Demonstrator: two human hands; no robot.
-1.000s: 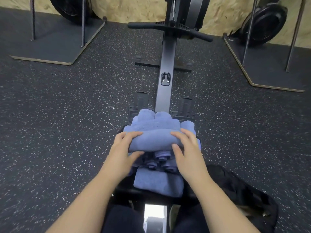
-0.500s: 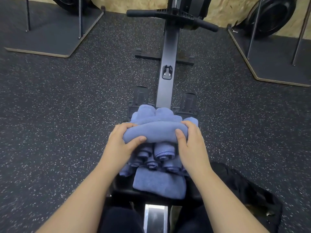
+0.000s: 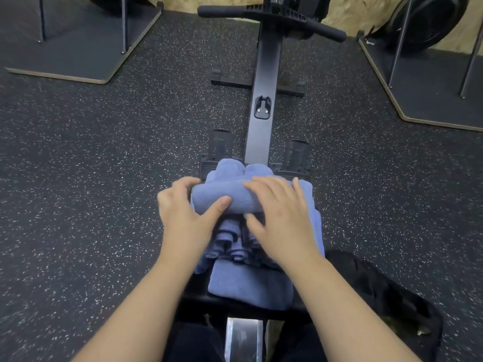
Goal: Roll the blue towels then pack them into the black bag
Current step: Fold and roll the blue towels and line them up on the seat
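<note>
A blue towel roll [image 3: 235, 198] lies crosswise on top of a pile of blue towels on the rowing machine's seat. My left hand [image 3: 187, 220] grips its left end, thumb in front and fingers behind. My right hand [image 3: 283, 220] lies over the roll's right half, fingers spread across the top and thumb below. Under the roll, several finished rolls [image 3: 236, 245] show their ends toward me. A folded flat towel [image 3: 248, 286] lies nearest me. More towels [image 3: 235, 167] bulge behind the roll. The black bag [image 3: 392, 296] lies open on the floor at the lower right.
The rowing machine's rail [image 3: 264, 100] runs away from me, with footrests [image 3: 296, 155] on both sides and a handle bar [image 3: 271, 15] at the far end. Platforms with metal legs [image 3: 78, 56] stand at far left and far right on the speckled rubber floor.
Both hands have rolled the top towel away from me into a tighter roll. My right hand has shifted from the roll's end onto its top.
</note>
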